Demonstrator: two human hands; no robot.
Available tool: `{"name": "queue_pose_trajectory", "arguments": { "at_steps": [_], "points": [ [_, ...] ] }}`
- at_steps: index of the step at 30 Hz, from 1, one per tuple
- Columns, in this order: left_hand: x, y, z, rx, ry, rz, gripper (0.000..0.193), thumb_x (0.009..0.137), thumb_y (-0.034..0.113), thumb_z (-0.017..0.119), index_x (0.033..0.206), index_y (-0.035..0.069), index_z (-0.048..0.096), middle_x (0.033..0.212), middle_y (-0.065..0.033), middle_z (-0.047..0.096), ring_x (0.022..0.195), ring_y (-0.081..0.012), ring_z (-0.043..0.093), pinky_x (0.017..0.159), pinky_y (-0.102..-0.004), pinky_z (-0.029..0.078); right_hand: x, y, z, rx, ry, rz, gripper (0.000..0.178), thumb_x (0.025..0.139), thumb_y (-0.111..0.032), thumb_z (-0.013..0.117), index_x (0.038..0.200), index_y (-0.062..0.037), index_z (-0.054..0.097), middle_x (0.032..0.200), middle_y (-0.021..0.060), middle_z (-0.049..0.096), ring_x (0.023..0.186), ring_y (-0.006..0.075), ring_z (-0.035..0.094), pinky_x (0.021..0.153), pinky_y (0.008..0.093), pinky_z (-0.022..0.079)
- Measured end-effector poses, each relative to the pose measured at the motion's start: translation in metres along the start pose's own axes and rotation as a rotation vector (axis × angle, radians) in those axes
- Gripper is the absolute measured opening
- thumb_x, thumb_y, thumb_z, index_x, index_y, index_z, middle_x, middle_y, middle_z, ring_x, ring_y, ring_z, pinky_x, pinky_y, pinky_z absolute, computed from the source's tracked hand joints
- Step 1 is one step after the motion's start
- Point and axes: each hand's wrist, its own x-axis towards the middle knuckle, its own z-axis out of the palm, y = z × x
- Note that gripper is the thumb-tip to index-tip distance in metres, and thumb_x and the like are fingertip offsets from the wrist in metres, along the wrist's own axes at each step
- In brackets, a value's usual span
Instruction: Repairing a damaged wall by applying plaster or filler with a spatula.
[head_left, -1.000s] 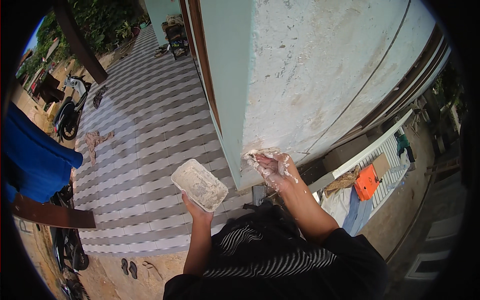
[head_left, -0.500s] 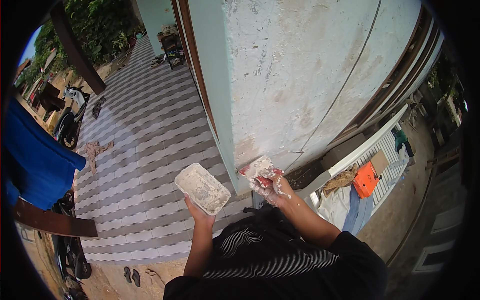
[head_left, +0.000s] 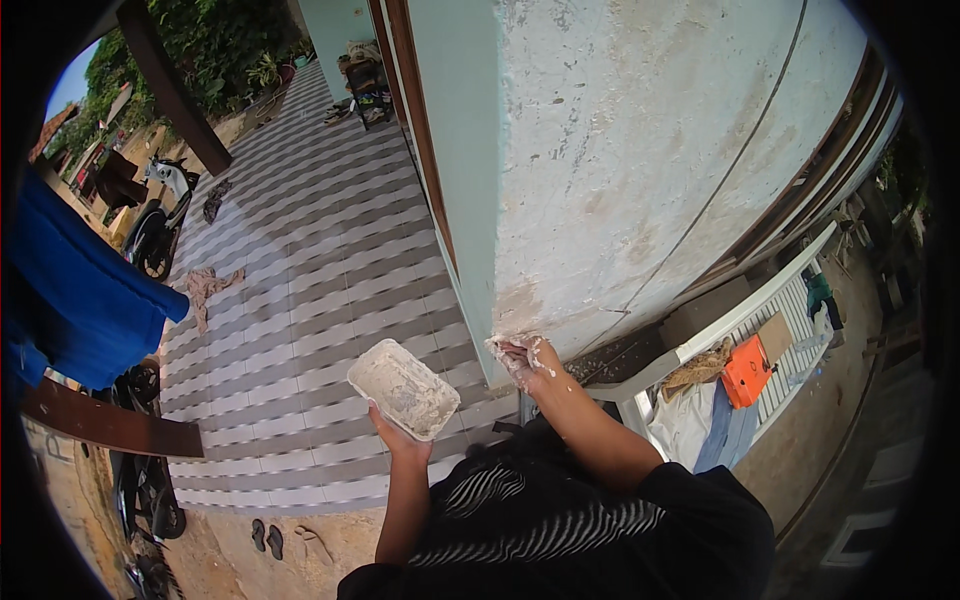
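Grey-and-white striped tiled floor point(head_left: 330, 300) is stretching out to the left of both hands, while a worn, white-painted wall point(head_left: 620, 130) is rising above the right-hand grip and meeting a smooth, pale green wall face point(head_left: 455, 120) at the corner. The bare left hand point(head_left: 403, 440) is gripping a white, rectangular plastic tub point(head_left: 422, 368) by its near side; thick off-white paste point(head_left: 400, 388) is coating the inside. Just right of the tub and apart from it, the paste-smeared right hand point(head_left: 525, 363) is curling at the foot of the corner; whether its fingers are holding anything cannot be told. Since the previous view, a paste-laden red scraper is no longer showing, and the hand is closing in on the wall edge. In this judgement, paste is being worked onto that edge, with the tub staying close by as supply.
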Motion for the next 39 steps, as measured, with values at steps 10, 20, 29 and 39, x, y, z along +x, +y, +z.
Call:
{"name": "queue_pose_trajectory", "arguments": {
  "at_steps": [10, 20, 29, 39],
  "points": [
    [0.003, -0.001, 0.0, 0.008, 0.002, 0.0, 0.066, 0.087, 0.057, 0.038, 0.137, 0.015, 0.032, 0.132, -0.009, 0.045, 0.118, -0.0321, 0.048, 0.096, -0.0503, 0.042, -0.107, -0.066, 0.068, 0.063, -0.185, -0.09, 0.024, 0.081, -0.002, 0.048, 0.099, 0.014, 0.049, 0.097, 0.0248, 0.058, 0.092, 0.0333, 0.06, 0.088, 0.0456, 0.051],
    [0.002, -0.011, 0.009, 0.0, -0.052, -0.046, 0.065, 0.087, 0.056, 0.037, 0.137, 0.015, 0.032, 0.132, -0.0092, 0.045, 0.118, -0.0331, 0.048, 0.096, -0.0516, 0.04, -0.168, -0.082, 0.051, 0.093, -0.416, -0.08, 0.032, 0.079, 0.0, 0.053, 0.111, 0.0042, 0.049, 0.107, 0.0189, 0.059, 0.097, 0.0308, 0.061, 0.084, 0.042, 0.054],
    [0.001, -0.01, 0.008, 0.0, -0.038, -0.031, 0.065, 0.088, 0.056, 0.035, 0.137, 0.015, 0.033, 0.132, -0.009, 0.046, 0.116, -0.0329, 0.049, 0.096, -0.0508, 0.041, -0.092, -0.041, 0.013, -0.047, -0.285, 0.027, 0.039, 0.087, -0.007, 0.04, 0.122, 0.0099, 0.039, 0.117, 0.027, 0.053, 0.111, 0.038, 0.054, 0.096, 0.0437, 0.047],
    [0.013, -0.005, 0.014, -0.001, -0.057, -0.032, 0.064, 0.088, 0.056, 0.035, 0.137, 0.016, 0.034, 0.132, -0.0086, 0.046, 0.116, -0.0322, 0.049, 0.096, -0.0502, 0.041, -0.087, -0.01, -0.017, -0.185, -0.32, 0.272, 0.042, 0.085, -0.012, 0.057, 0.124, -0.003, 0.044, 0.117, 0.0161, 0.057, 0.1, 0.0297, 0.061, 0.075, 0.0419, 0.056]
  ]
}}
